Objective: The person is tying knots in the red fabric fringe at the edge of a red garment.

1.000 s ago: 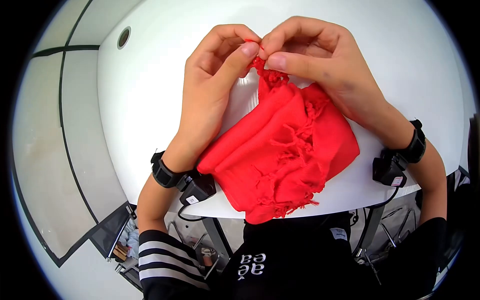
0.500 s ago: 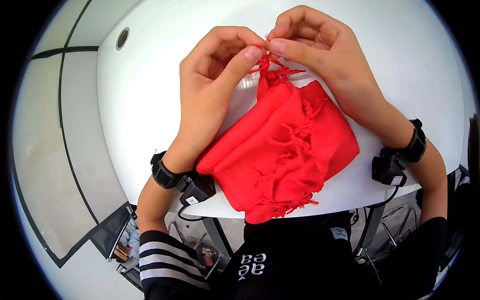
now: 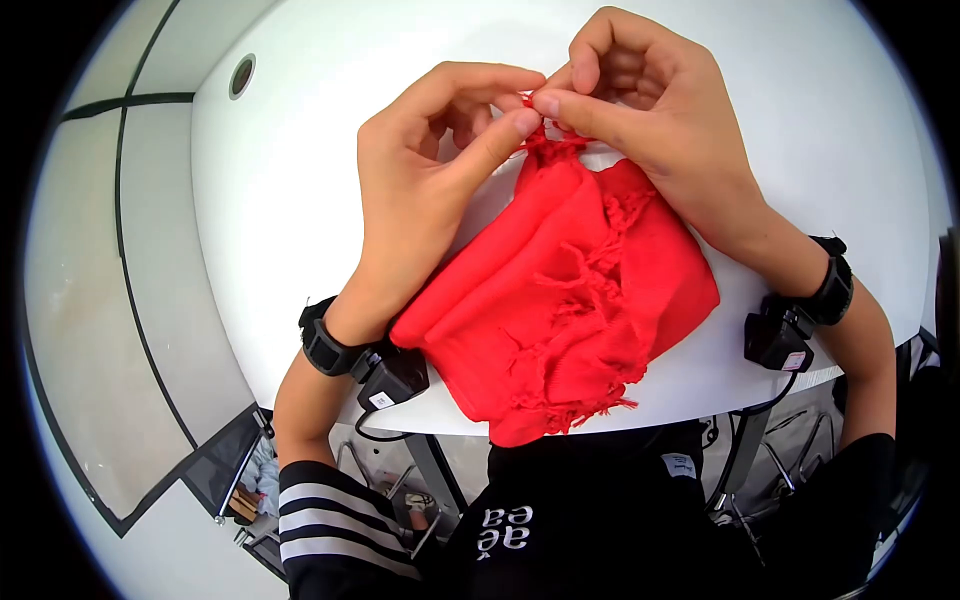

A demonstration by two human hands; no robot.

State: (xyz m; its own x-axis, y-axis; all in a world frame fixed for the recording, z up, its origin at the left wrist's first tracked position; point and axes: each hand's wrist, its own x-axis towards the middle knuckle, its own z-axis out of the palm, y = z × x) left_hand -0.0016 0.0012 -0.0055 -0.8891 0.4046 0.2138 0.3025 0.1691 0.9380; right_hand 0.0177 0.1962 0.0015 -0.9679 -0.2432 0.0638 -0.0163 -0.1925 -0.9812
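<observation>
A red fringed cloth (image 3: 560,290) lies bunched on the white table, its lower edge hanging slightly over the front rim. My left hand (image 3: 425,160) pinches the red fringe strands (image 3: 545,135) at the cloth's top end, from the left. From the right, my right hand (image 3: 660,120) grips the same strands between thumb and forefinger, its other fingers loosely curled. The fingertips of both hands meet there and partly hide the strands.
The white table (image 3: 290,200) has a round grommet (image 3: 242,76) at the upper left. Black devices on straps (image 3: 392,380) sit at both wrists, with cables. Below the table edge are metal chair legs and a bag on the left.
My left thumb and fingertips have shifted slightly right and down, closer to my right thumb. My right forefinger has lifted a little. The cloth's main part has hardly moved.
</observation>
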